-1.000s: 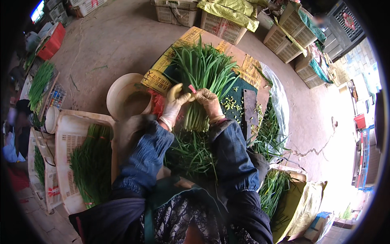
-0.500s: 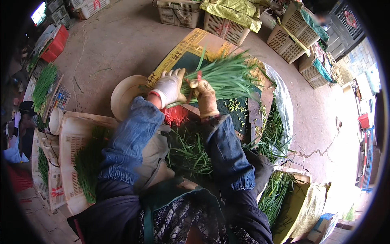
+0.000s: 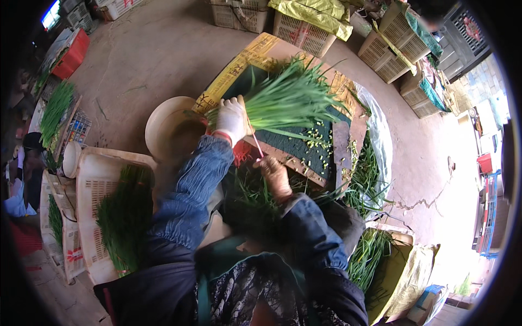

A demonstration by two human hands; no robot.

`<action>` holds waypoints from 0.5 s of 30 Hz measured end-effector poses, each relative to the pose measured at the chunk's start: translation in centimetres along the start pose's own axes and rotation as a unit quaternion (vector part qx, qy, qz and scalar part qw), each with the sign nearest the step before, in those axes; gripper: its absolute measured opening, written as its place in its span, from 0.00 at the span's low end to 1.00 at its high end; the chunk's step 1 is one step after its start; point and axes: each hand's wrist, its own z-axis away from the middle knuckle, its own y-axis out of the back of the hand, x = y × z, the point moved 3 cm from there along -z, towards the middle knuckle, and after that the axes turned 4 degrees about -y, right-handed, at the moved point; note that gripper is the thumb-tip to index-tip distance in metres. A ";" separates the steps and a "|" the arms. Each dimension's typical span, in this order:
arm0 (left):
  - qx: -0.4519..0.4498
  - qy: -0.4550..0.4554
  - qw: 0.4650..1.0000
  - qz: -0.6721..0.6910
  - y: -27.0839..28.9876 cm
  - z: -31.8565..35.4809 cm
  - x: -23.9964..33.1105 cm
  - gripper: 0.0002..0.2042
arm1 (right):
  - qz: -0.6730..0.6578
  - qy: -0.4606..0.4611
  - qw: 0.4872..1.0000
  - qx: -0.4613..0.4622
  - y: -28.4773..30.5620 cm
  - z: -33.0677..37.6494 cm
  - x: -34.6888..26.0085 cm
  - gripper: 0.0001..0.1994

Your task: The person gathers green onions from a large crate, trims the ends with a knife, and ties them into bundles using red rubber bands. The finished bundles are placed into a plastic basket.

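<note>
My left hand (image 3: 232,120), in a whitish glove, is closed around the stem end of a bunch of green chives (image 3: 291,100). The leaves fan out to the right over a dark green mat (image 3: 296,151) on a cardboard-covered board. In its stained tan glove, my right hand (image 3: 275,176) is below, pinching the end of a thin red tie (image 3: 258,145). That tie stretches taut up to the bunch beside my left hand. More red ties (image 3: 241,154) lie at the board's near edge, partly hidden. Short cut stem pieces (image 3: 321,142) are scattered on the mat.
A beige basin (image 3: 159,126) stands left of the board. Crates with chives flank me, a white one (image 3: 88,201) at left and one (image 3: 405,234) at right. Loose leaves (image 3: 365,176) lie in clear plastic beyond a flat metal strip (image 3: 341,149). Stacked crates (image 3: 304,37) line the far side.
My right hand has moved from the bunch down toward me, drawing the red tie out straight. My left hand still grips the chives, whose leaves now spread wider.
</note>
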 end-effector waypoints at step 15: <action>-0.404 -0.028 0.791 0.458 0.7 -3.7 0.0 0.49 | -0.288 -0.220 0.926 -0.104 5.5 -2.0 -0.4 0.38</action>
